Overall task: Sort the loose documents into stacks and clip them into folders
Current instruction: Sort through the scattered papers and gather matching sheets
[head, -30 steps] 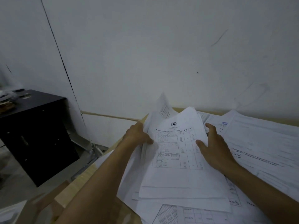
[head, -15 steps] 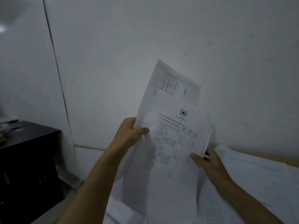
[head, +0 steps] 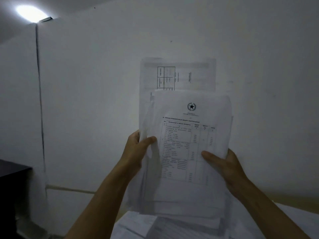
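I hold a stack of white documents [head: 188,135] upright in front of the wall. The front sheet carries a star emblem and a printed table; a taller sheet with a small grid sticks up behind it. My left hand [head: 136,150] grips the stack's left edge, thumb on the front. My right hand [head: 224,164] grips the right edge, thumb across the front sheet. More loose papers [head: 155,226] lie flat below the stack on the desk. No folder is in view.
A white wall [head: 89,100] fills most of the view, with a dark vertical seam at the left. A black cabinet [head: 10,183] stands at the lower left. A ceiling light [head: 31,13] glows at the top left. A strip of wooden desk edge [head: 296,204] shows at the right.
Both hands have lifted the stack off the desk and turned it upright against the wall. The view has tilted upward, so most of the desk papers have dropped out of sight.
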